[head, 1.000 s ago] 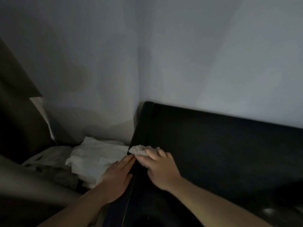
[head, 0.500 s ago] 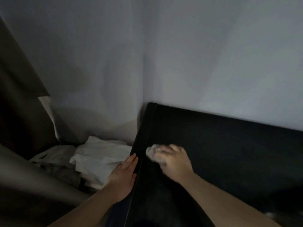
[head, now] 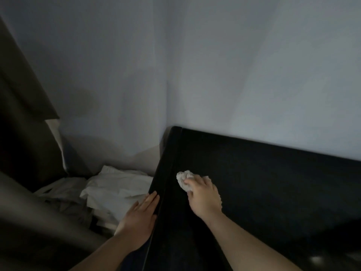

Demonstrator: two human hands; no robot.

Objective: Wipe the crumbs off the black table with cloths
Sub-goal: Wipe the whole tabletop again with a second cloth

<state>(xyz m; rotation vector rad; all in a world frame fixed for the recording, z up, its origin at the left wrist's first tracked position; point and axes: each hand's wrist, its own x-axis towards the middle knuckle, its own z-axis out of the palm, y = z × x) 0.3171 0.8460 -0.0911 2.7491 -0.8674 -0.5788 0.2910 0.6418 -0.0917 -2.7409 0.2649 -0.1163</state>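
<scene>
A crumpled pale cloth [head: 183, 179] is pressed onto the black table [head: 273, 182] near its left edge and clamped under the curled fingers of the right hand [head: 203, 195]. Its exposed end is pointed at the far-left corner; the long axis is mostly hidden. The left hand [head: 140, 218] is laid flat against the table's left rim, fingers straight and together. White fabric [head: 117, 186] is heaped beside.

The black table [head: 273, 182] fills the wall corner, its dark top stretching away to the right of the right hand [head: 203, 194]. A crumpled pale cloth [head: 182, 178] lies on it under that hand's fingers. The left hand [head: 140, 218] rests flat against its left edge.
</scene>
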